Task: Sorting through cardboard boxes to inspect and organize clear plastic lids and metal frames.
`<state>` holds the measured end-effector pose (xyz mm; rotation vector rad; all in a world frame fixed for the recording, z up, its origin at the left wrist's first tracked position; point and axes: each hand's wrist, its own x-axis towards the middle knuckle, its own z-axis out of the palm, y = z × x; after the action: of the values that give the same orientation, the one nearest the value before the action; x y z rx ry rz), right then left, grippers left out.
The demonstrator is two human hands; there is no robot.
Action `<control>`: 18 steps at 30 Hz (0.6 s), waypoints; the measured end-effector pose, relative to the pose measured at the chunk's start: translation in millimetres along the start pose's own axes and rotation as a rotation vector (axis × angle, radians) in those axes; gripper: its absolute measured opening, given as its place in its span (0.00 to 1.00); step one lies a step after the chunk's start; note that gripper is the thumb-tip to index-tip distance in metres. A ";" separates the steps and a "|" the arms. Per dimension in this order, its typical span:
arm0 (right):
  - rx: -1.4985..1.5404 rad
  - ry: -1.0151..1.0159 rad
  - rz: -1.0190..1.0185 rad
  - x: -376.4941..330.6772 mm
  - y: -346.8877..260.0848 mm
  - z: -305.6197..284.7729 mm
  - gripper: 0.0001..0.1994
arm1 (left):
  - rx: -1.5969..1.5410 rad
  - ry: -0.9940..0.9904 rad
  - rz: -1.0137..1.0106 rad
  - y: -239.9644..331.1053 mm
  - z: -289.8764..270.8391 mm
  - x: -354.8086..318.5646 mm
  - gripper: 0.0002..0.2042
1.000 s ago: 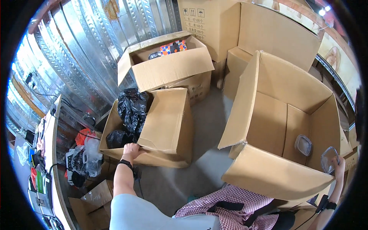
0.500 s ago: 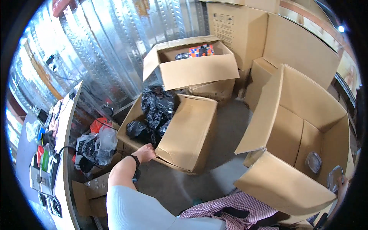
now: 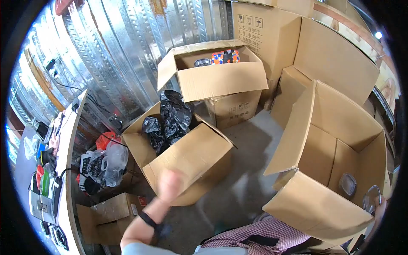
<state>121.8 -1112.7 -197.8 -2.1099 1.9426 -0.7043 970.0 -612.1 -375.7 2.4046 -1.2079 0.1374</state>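
Since half a second ago the left hand [image 3: 170, 185] has come off the front flap of the open cardboard box [image 3: 191, 159] and now hangs blurred in front of that flap, a dark band on its wrist. Its fingers seem loosely curled with nothing in them, though the blur makes this hard to settle. The box lies just beyond the fingertips, its near flap folded outward, with black plastic bags [image 3: 170, 119] heaped inside against the far wall.

At the far right edge, the right hand [image 3: 378, 208] pinches a clear plastic lid [image 3: 371, 199] by its rim, just over the side of the large open box [image 3: 323, 170]; only the fingertips show. A second clear container [image 3: 347, 185] rests inside that box near the lid.

Behind, another open carton [image 3: 221, 80] stands against the corrugated metal wall [image 3: 127, 51]. A workbench [image 3: 63, 140] runs along the left.
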 end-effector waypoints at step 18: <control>-0.195 -0.049 0.017 -34.2 -81.5 -15.5 0.10 | -0.472 -0.507 -0.042 154.5 86.0 171.0 0.29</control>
<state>186.0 -1066.4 -155.4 -2.1937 2.0755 -0.4717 944.6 -855.6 -351.9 2.0906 -1.2191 -0.7297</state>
